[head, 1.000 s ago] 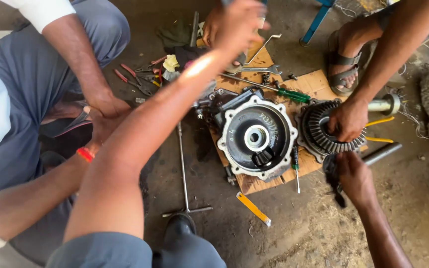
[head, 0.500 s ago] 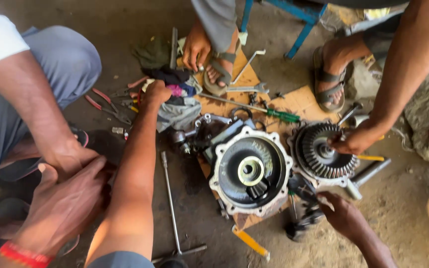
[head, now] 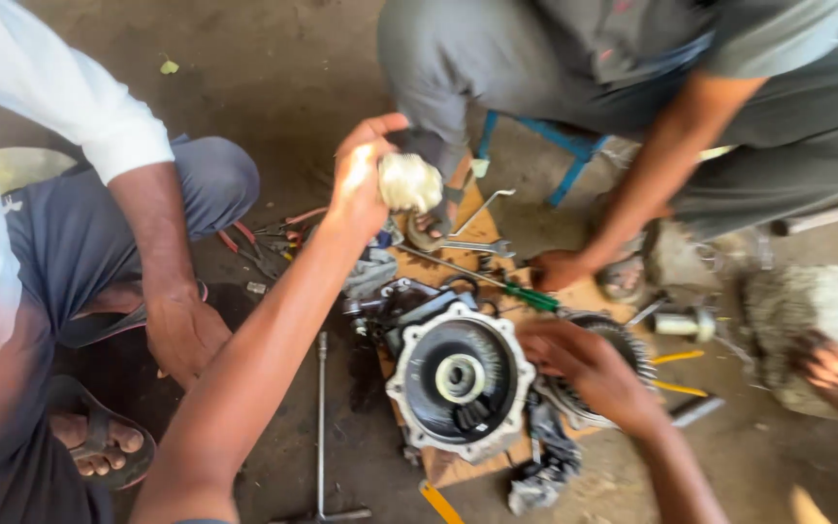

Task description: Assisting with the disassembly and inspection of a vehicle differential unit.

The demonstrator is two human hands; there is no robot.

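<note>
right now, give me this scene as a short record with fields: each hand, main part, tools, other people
left hand: raised, gripping a pale wad of rag
right hand: resting on the ring gear
main part: round gear housing on a wooden board
tools: green-handled screwdriver, T-handle wrench, pliers
other people: one in a white sleeve, one seated opposite, hand near the screwdriver

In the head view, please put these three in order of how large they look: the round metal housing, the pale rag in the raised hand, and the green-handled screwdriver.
1. Round metal housing, clearly largest.
2. Green-handled screwdriver: long but thin.
3. Pale rag, bunched in the left hand.
The rag is raised nearer the camera, so places 2 and 3 are unsure.
</note>
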